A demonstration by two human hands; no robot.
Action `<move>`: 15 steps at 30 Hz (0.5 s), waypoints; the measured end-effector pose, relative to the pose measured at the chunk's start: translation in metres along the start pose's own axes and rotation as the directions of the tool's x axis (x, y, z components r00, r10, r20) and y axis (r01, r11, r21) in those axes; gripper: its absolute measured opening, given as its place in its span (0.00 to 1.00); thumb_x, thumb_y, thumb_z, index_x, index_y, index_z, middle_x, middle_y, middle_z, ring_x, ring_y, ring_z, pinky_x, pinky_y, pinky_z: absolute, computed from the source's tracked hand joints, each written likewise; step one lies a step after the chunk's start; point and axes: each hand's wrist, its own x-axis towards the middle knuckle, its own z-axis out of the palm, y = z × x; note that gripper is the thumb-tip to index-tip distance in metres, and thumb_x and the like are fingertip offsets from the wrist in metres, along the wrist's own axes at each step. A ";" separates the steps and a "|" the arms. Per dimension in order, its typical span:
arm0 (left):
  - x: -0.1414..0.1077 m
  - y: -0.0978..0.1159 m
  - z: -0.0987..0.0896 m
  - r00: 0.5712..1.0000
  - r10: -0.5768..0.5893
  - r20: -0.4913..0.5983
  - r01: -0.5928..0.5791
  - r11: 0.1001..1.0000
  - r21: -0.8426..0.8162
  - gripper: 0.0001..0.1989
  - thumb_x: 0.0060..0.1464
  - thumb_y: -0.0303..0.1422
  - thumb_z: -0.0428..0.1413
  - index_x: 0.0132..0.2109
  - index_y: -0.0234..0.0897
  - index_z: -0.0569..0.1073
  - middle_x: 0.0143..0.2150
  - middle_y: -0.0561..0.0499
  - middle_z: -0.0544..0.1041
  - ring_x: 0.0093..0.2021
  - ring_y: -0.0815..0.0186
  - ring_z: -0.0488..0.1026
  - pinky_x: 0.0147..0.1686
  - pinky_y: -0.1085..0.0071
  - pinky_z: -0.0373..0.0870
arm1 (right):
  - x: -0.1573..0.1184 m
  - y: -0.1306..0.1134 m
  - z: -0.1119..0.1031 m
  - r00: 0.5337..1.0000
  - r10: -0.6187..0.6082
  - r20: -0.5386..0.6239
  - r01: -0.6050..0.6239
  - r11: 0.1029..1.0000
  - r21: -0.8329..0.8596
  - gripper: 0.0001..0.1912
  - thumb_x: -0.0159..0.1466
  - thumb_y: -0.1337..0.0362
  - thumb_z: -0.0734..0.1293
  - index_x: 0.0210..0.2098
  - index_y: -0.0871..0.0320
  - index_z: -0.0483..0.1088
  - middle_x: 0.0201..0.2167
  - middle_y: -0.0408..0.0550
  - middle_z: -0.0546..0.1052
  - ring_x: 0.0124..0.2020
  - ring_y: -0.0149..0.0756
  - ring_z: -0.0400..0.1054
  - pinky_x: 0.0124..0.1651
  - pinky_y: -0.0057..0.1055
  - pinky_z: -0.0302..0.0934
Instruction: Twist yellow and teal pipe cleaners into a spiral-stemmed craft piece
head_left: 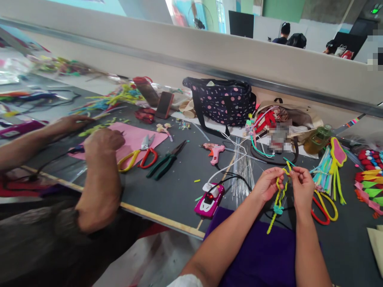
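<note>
Between my two hands hangs a yellow twisted pipe-cleaner piece (279, 195) with a blue-green knot around its lower part. My left hand (270, 184) pinches its upper part from the left. From the right, my right hand (303, 185) closes its fingertips on the yellow top end. Below the hands lies a purple cloth (257, 251). Right of my right hand are scissors with red and yellow handles (324, 207) and a bundle of pastel pipe cleaners (324, 171). Clear thin sticks (241, 175) lie left of my left hand.
At the left, a co-worker's hands (103, 140) work over a pink sheet (134, 137). Another pair of scissors (140, 153), green pliers (167, 159), a pink glue gun (214, 152) and a purple power strip (209, 201) lie mid-table. A dotted bag (224, 101) stands behind, with a green bottle (318, 139) further right.
</note>
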 end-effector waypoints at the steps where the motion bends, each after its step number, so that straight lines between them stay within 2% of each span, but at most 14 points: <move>1: 0.001 -0.001 -0.001 1.000 -0.018 0.016 0.018 1.000 -0.016 0.13 0.38 0.30 0.68 0.30 0.30 0.72 0.22 0.55 0.69 0.19 0.77 0.63 0.19 0.80 0.62 | 0.000 0.000 0.000 1.000 -0.022 -0.007 0.022 0.999 -0.026 0.17 0.58 0.53 0.69 0.41 0.59 0.71 0.29 0.46 0.76 0.30 0.35 0.69 0.35 0.32 0.63; 6: 0.004 0.001 -0.007 0.992 -0.096 0.085 0.107 0.983 -0.147 0.07 0.47 0.26 0.63 0.32 0.29 0.72 0.23 0.55 0.65 0.21 0.78 0.63 0.17 0.84 0.59 | 0.007 -0.002 -0.010 0.972 -0.233 0.027 0.231 0.926 -0.300 0.17 0.61 0.52 0.66 0.41 0.56 0.77 0.38 0.51 0.75 0.40 0.40 0.68 0.45 0.38 0.61; 8: 0.005 0.005 -0.008 0.986 -0.135 0.099 0.153 0.966 -0.207 0.05 0.51 0.25 0.60 0.31 0.29 0.70 0.24 0.55 0.63 0.21 0.78 0.62 0.16 0.86 0.58 | 0.011 -0.003 -0.019 0.970 -0.233 0.067 0.243 0.922 -0.303 0.17 0.61 0.51 0.66 0.40 0.55 0.78 0.39 0.51 0.76 0.44 0.41 0.67 0.47 0.40 0.61; 10: 0.005 0.011 -0.009 0.978 -0.186 0.095 0.204 0.945 -0.255 0.07 0.56 0.25 0.56 0.30 0.30 0.68 0.24 0.56 0.60 0.20 0.79 0.60 0.15 0.87 0.56 | 0.016 -0.002 -0.030 0.988 -0.110 0.108 0.129 0.974 -0.187 0.18 0.61 0.49 0.66 0.39 0.55 0.78 0.40 0.50 0.77 0.43 0.41 0.69 0.46 0.39 0.61; 12: 0.004 0.015 -0.008 0.967 -0.240 0.082 0.253 0.925 -0.283 0.10 0.59 0.26 0.53 0.29 0.31 0.66 0.24 0.56 0.58 0.19 0.80 0.58 0.15 0.88 0.55 | 0.020 0.001 -0.042 0.987 0.074 0.141 -0.072 0.997 -0.019 0.20 0.60 0.47 0.67 0.38 0.56 0.78 0.38 0.51 0.79 0.38 0.39 0.71 0.41 0.36 0.63; 15: 0.003 0.019 -0.007 0.957 -0.282 0.068 0.289 0.905 -0.312 0.11 0.61 0.27 0.51 0.28 0.31 0.64 0.24 0.56 0.57 0.18 0.80 0.57 0.15 0.89 0.55 | 0.026 0.006 -0.057 0.947 0.248 0.203 -0.288 0.938 0.194 0.23 0.57 0.44 0.68 0.34 0.59 0.78 0.30 0.51 0.78 0.27 0.34 0.70 0.28 0.30 0.60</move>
